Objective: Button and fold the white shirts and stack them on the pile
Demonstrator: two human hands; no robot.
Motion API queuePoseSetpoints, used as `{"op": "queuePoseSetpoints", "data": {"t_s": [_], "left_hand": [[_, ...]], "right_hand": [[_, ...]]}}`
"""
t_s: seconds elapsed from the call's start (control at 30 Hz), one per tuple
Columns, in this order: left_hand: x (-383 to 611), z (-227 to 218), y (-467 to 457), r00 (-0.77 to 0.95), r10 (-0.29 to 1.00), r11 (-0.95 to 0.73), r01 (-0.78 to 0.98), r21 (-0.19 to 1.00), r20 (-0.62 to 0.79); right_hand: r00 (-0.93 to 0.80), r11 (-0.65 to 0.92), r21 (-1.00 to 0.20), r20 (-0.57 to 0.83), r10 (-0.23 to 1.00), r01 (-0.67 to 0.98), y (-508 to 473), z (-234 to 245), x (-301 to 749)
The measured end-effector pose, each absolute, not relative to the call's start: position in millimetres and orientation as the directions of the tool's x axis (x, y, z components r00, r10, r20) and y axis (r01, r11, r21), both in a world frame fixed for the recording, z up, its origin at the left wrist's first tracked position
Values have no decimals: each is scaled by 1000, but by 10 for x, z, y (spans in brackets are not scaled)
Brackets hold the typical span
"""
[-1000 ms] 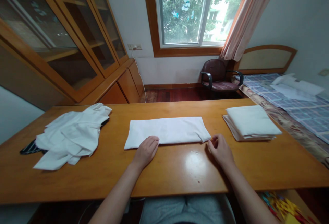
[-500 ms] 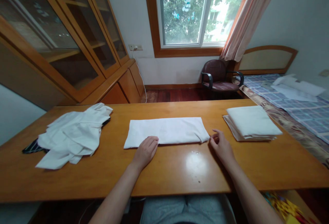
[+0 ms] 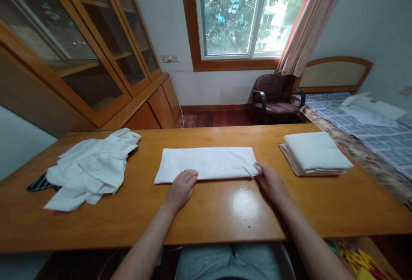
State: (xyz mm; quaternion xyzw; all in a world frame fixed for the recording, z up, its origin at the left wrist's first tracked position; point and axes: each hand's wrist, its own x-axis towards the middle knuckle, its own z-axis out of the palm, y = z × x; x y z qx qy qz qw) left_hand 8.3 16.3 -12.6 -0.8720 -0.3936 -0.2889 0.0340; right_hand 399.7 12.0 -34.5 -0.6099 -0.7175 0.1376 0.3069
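A white cloth [image 3: 209, 160], folded into a long flat strip, lies across the middle of the wooden table. My left hand [image 3: 183, 188] rests on its near edge, left of centre, fingers together and laid flat. At the right end, my right hand [image 3: 270, 181] pinches the near corner, which is slightly creased. The fingertips there are partly hidden by the hand itself. To the right sits a neat stack of folded white cloths [image 3: 317, 151]. On the left is a loose heap of crumpled white cloth [image 3: 93, 168], with a dark striped fabric [image 3: 41, 183] poking out beneath it.
The wooden table [image 3: 206, 224] spans the view. Glass-door cabinets [image 3: 93, 48] stand at the left. Beyond the table are a window [image 3: 238, 14], a dark armchair [image 3: 273, 95] and a bed [image 3: 347, 108] at the right. Yellow items [image 3: 357, 258] lie below the right front edge.
My right hand has moved slightly left and closed on the cloth's near right corner, drawing it in a little. My left hand has stayed in nearly the same place.
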Motion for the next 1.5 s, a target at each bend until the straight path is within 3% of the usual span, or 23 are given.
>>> {"op": "queuePoseSetpoints", "data": {"t_s": [0.3,0.4,0.5,0.6,0.8,1.13,1.27,1.5], "left_hand": [[142,-123,168,567,640,-726,666,168,519],[163,-113,162,547,642,-714,681,161,536],[171,-128,157,527,652,-699,696,165,545],[163,-151,158,527,651,-701,694,165,547],[75,-128,154,530,645,-704,692,158,550],[84,-146,194,543,646,-707,690,154,536],[106,-110,184,541,662,-702,690,176,518],[142,-13,139,527,710,-667,715,207,467]], "right_hand": [[-64,256,-510,364,929,821,219,-355,4106],[-81,295,-437,444,892,850,136,-256,4000],[-204,402,-319,508,837,858,33,-134,3805],[-345,488,-216,474,810,846,23,-82,3609],[-439,526,-127,408,801,841,274,-187,3624],[-376,427,-35,412,830,904,427,-340,4157],[-339,395,-43,434,835,918,408,-362,4151],[-203,367,-232,524,827,901,403,-200,3928]]}}
